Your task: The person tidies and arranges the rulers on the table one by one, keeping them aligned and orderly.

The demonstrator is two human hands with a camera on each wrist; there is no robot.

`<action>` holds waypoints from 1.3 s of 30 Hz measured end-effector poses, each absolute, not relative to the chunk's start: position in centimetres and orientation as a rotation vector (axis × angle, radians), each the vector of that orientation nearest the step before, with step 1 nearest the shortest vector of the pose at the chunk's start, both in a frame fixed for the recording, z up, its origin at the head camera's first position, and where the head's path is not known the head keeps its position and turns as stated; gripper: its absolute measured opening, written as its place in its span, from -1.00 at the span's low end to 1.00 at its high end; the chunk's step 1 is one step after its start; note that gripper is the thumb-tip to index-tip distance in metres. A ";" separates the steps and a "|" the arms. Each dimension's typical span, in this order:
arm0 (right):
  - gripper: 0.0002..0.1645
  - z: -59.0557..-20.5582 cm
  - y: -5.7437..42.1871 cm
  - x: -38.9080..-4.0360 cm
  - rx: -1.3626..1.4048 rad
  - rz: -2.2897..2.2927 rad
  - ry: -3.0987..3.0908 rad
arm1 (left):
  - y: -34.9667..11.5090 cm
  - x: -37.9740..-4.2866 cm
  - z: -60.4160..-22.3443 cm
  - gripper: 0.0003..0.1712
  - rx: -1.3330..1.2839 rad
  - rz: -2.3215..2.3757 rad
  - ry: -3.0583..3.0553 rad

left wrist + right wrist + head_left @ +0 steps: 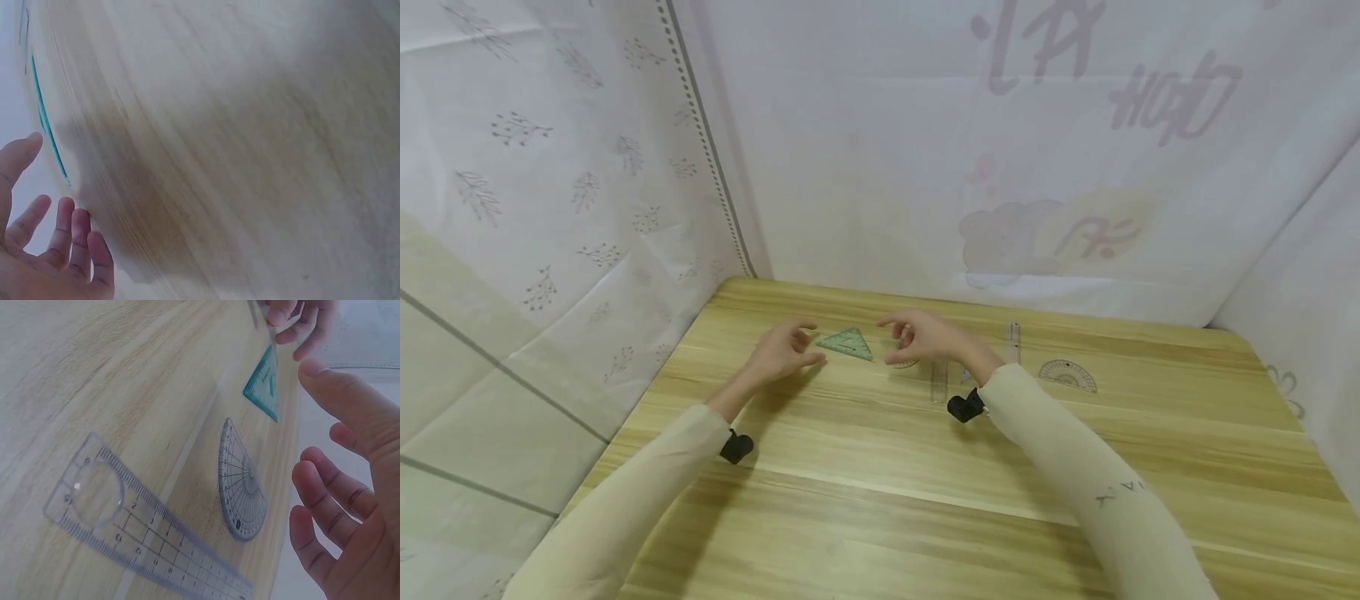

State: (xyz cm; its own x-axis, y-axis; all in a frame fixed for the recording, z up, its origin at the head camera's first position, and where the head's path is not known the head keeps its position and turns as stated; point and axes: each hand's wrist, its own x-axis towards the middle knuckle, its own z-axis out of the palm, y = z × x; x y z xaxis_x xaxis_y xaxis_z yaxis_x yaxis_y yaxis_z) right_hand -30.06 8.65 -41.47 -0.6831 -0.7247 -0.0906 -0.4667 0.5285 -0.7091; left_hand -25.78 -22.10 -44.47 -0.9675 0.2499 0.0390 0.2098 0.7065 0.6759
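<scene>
A green set square lies flat on the wooden table between the two hands. My left hand hovers just left of it, thumb and fingers spread apart, holding nothing. To the right of the set square, my right hand is above the table with its fingers loosely bent and apart, touching nothing. Below that hand lies a clear protractor, partly hidden in the head view. A clear ruler with a round hole at one end lies beside the protractor. In the left wrist view, the set square appears nearly edge-on.
Right of the right hand lie another clear ruler and a second protractor. A bluish piece shows partly behind the right wrist. The wooden table meets hanging printed cloth at its back.
</scene>
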 end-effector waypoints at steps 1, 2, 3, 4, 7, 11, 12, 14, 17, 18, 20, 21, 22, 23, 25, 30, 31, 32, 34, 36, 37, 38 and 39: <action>-0.13 -41.5 8.5 -30.1 -0.985 -0.938 2.403 | -22.1 -25.8 -44.5 -0.29 0.383 1.114 2.853; -0.13 -41.5 8.3 -30.2 -0.987 -0.931 2.409 | -22.0 -25.9 -44.5 -0.29 0.385 1.110 2.857; -0.13 -41.6 8.2 -30.3 -0.987 -0.925 2.414 | -22.0 -26.0 -44.5 -0.29 0.377 1.106 2.858; -0.13 -41.6 8.1 -30.4 -0.986 -0.919 2.418 | -21.9 -26.0 -44.6 -0.29 0.373 1.103 2.859; -0.13 -41.8 7.8 -30.6 -0.970 -0.905 2.423 | -21.8 -26.1 -44.4 -0.29 0.366 1.089 2.856; -0.12 -42.0 7.4 -30.8 -0.963 -0.863 2.434 | -21.6 -26.2 -44.3 -0.29 0.359 1.075 2.853; -0.11 -42.0 7.3 -30.9 -0.962 -0.851 2.436 | -21.6 -26.3 -44.3 -0.30 0.356 1.070 2.854; -0.11 -42.0 7.0 -31.0 -0.965 -0.828 2.437 | -21.6 -26.3 -44.4 -0.30 0.346 1.063 2.855; -0.11 -41.9 6.7 -31.1 -0.970 -0.804 2.439 | -21.5 -26.4 -44.6 -0.31 0.327 1.066 2.852; -0.11 -42.0 6.6 -31.1 -0.973 -0.801 2.436 | -21.5 -26.4 -44.7 -0.32 0.324 1.069 2.851; -0.10 -42.0 6.4 -31.2 -0.976 -0.796 2.434 | -21.4 -26.4 -44.8 -0.34 0.321 1.082 2.852; -0.10 -42.1 6.3 -31.3 -0.972 -0.791 2.435 | -21.4 -26.4 -44.9 -0.35 0.319 1.092 2.851; -0.09 -42.2 6.2 -31.3 -0.972 -0.790 2.435 | -21.4 -26.3 -44.9 -0.37 0.319 1.103 2.850; -0.09 -42.3 6.1 -31.4 -0.968 -0.787 2.436 | -21.4 -26.4 -45.0 -0.38 0.322 1.111 2.851; -0.09 -42.5 6.0 -31.5 -0.963 -0.787 2.439 | -21.4 -26.4 -45.1 -0.40 0.327 1.132 2.851; -0.11 -42.9 5.8 -31.8 -0.959 -0.800 2.448 | -21.6 -26.4 -45.3 -0.43 0.363 1.175 2.850; -0.11 -42.9 5.9 -31.9 -0.954 -0.817 2.443 | -21.6 -26.4 -45.3 -0.43 0.365 1.183 2.848; -0.12 -43.0 5.8 -32.0 -0.950 -0.840 2.436 | -21.6 -26.3 -45.3 -0.43 0.368 1.191 2.846; -0.13 -43.1 5.8 -32.1 -0.941 -0.893 2.419 | -21.7 -26.3 -45.3 -0.43 0.366 1.208 2.840; -0.13 -43.1 5.8 -32.2 -0.931 -0.955 2.397 | -21.7 -26.3 -45.3 -0.43 0.368 1.226 2.837; -0.14 -43.1 5.8 -32.3 -0.925 -0.983 2.388 | -21.7 -26.3 -45.3 -0.43 0.368 1.235 2.836; -0.14 -43.2 5.8 -32.4 -0.924 -1.003 2.381 | -21.6 -26.3 -45.3 -0.43 0.368 1.245 2.834; -0.14 -43.2 5.8 -32.4 -0.922 -1.019 2.376 | -21.6 -26.4 -45.3 -0.44 0.368 1.252 2.833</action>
State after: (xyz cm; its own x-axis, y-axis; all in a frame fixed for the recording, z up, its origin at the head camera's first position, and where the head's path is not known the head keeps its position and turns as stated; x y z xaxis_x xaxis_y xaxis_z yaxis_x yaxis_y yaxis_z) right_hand -32.43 5.80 -43.18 -0.7050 -0.7028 -0.0951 -0.4156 0.5181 -0.7475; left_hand -26.36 -21.63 -45.34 -0.9719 0.2233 0.0741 0.2051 0.6502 0.7316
